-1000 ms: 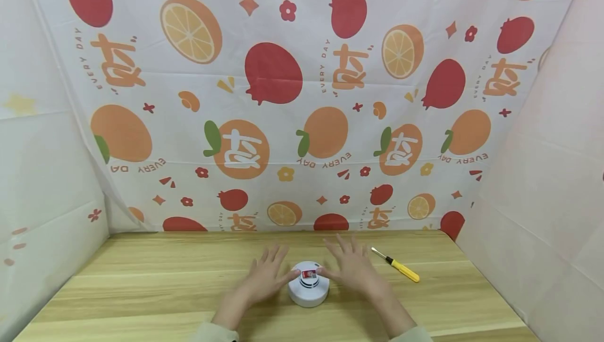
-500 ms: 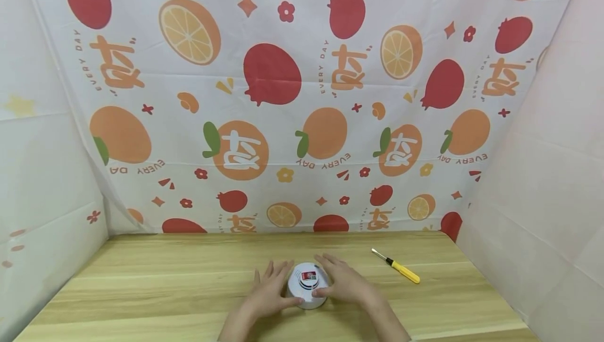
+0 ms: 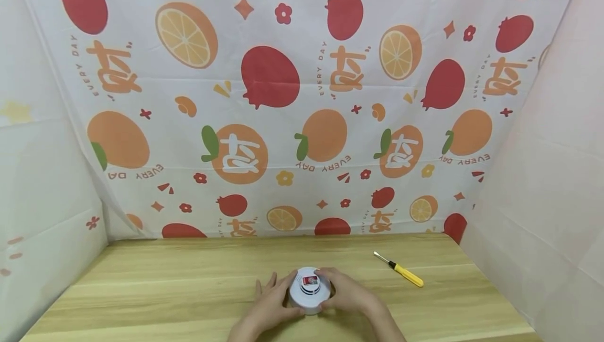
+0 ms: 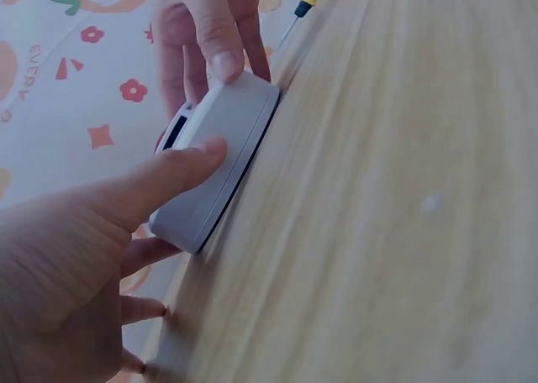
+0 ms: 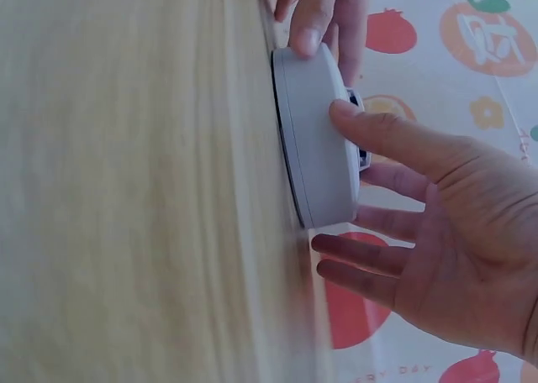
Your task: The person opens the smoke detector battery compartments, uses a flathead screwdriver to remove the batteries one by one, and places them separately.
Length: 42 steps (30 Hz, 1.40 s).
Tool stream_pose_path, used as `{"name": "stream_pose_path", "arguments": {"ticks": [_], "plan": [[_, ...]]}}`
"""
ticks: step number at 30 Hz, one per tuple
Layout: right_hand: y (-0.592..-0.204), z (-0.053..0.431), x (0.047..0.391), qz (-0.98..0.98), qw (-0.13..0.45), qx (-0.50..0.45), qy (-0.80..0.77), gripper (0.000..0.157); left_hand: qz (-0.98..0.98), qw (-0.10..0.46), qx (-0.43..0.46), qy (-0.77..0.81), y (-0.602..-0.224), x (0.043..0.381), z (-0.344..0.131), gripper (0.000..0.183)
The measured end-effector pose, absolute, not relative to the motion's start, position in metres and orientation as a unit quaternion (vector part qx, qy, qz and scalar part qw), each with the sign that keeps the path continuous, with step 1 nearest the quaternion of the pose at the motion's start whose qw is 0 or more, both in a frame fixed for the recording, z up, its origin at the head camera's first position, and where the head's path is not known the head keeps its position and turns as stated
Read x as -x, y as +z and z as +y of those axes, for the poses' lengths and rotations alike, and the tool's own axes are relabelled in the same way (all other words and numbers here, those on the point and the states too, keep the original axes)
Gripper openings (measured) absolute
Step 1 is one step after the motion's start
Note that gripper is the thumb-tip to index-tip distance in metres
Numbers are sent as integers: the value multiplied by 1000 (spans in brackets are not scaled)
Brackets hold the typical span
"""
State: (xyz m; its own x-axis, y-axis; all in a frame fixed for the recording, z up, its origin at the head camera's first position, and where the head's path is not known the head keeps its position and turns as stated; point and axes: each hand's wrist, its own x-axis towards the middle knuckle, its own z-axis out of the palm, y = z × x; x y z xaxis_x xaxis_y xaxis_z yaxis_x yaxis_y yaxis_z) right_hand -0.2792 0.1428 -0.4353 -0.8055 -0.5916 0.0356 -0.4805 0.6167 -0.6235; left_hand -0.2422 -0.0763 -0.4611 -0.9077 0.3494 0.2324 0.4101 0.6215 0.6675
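A round white smoke detector (image 3: 305,304) sits on the wooden table, with a red and white label (image 3: 310,280) on its raised, slotted top. My left hand (image 3: 269,306) holds its left side, thumb along the near rim and index finger toward the far side; the other fingers spread toward the tabletop. From the right, my right hand (image 3: 350,295) holds the opposite side, its thumb on the near rim. Seen from the left wrist, the detector's side wall (image 4: 223,160) stands close to the wood. In the right wrist view a thin dark line runs along its base (image 5: 290,160).
A screwdriver (image 3: 407,275) with a yellow and black handle lies to the right, its metal tip pointing back left. Behind the table (image 3: 165,289) hangs a white cloth (image 3: 283,142) printed with fruit, and pale cloth also borders both sides.
Both hands have come down from hovering with spread fingers over the smoke detector to holding its two sides. The screwdriver has stayed in place on the table.
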Motion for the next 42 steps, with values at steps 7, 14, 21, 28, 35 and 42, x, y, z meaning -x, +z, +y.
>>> {"name": "stream_pose_path", "arguments": {"ticks": [7,14,21,28,35,42], "plan": [[-439,144,280,894,90,293,-326,76,-898,58,199,-387,-462,241,-73,85],[-447,147,283,855,99,272,-430,64,-894,67,178,-405,-464,244,-73,80],[-449,147,288,807,115,269,-514,47,-876,51,158,-453,-461,247,-72,73],[-446,146,287,794,97,300,-520,42,-848,46,132,-512,-454,248,-69,69],[-444,144,286,778,72,298,-549,36,-825,76,106,-550,-453,248,-70,60],[-439,148,288,795,49,283,-534,34,-816,92,123,-557,-448,247,-71,60]]}}
